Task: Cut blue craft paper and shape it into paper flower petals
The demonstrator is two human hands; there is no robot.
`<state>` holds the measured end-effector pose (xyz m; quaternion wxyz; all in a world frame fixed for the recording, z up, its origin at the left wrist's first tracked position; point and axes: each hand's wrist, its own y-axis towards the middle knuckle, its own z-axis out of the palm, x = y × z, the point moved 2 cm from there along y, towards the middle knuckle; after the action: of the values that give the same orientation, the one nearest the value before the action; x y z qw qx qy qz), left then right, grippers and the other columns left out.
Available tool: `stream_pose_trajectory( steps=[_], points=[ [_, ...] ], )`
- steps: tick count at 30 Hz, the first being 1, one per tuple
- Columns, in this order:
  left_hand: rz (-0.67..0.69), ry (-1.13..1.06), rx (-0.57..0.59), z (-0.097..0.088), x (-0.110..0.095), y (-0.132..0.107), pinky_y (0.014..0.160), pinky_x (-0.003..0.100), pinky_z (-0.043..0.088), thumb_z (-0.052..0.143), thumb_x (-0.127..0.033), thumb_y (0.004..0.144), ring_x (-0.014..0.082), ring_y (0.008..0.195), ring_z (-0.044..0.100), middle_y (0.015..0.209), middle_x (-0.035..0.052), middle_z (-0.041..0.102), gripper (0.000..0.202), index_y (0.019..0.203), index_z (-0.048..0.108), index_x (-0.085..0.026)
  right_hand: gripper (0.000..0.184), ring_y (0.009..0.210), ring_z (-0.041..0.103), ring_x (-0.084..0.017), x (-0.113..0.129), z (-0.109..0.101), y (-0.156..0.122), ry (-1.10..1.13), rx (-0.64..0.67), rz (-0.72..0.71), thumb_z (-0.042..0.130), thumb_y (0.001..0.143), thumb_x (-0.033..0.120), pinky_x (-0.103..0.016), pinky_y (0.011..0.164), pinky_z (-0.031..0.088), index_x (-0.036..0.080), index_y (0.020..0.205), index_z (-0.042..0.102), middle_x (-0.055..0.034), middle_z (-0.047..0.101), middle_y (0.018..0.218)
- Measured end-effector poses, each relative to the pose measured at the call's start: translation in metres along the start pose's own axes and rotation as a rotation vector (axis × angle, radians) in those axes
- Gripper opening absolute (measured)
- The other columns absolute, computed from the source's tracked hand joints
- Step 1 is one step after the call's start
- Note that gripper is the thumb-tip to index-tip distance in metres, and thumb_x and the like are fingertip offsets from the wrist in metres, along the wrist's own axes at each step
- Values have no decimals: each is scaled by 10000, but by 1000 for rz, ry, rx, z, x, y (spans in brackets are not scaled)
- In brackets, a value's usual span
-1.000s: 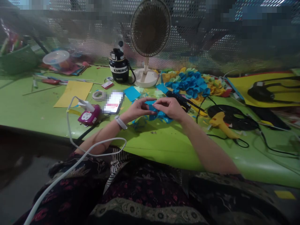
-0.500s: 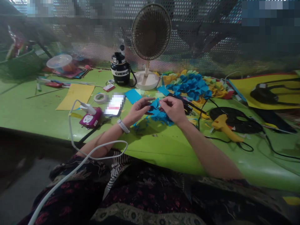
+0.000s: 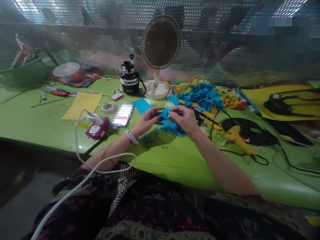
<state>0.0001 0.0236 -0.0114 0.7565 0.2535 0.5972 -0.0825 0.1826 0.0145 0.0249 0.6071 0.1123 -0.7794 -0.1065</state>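
Both my hands meet above the green table (image 3: 175,156) and pinch one small folded blue paper piece (image 3: 164,113). My left hand (image 3: 147,120), with a white watch on its wrist, grips the piece's left side between thumb and fingers. From the right, my right hand (image 3: 185,117) pinches the same piece. Under the hands lies a loose pile of blue paper scraps (image 3: 172,127). Behind them sits a heap of folded blue, yellow and green paper pieces (image 3: 203,94).
A yellow glue gun (image 3: 236,137) with black cords lies to the right. A phone (image 3: 122,114), a pink power adapter (image 3: 97,128) with white cable, tape roll (image 3: 107,107) and yellow sheet (image 3: 81,105) lie left. A desk fan (image 3: 160,53) and black bottle (image 3: 129,80) stand behind.
The hands have stayed together on the blue paper piece, turning it slightly upward. The view has tilted a little, so everything sits lower in the picture.
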Motion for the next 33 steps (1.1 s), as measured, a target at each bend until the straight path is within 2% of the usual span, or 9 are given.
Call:
stream_pose_trajectory(
  steps=[8,15,33],
  points=[
    [7,-7,-3,0,-1,0,818,301,626,682,-209,852,95,820,632,978,21,654,364,1210,613,-206,233,618,614,-162,1,0,0,-7,9,2,732,685,408,-321,633,537,200,765,666,-23,701,702],
    [12,31,-1,0,1,0,818,318,624,665,-213,868,105,831,646,979,20,653,346,1210,610,-207,246,579,594,-156,1,1,0,-21,22,18,714,685,425,-309,585,503,190,734,658,-13,668,642],
    [4,7,3,-1,2,1,816,324,620,660,-192,862,102,817,643,985,20,663,351,1210,610,-208,239,620,612,-166,-4,-1,0,-89,31,-12,680,709,409,-314,615,507,181,780,675,-30,690,705]
  ],
)
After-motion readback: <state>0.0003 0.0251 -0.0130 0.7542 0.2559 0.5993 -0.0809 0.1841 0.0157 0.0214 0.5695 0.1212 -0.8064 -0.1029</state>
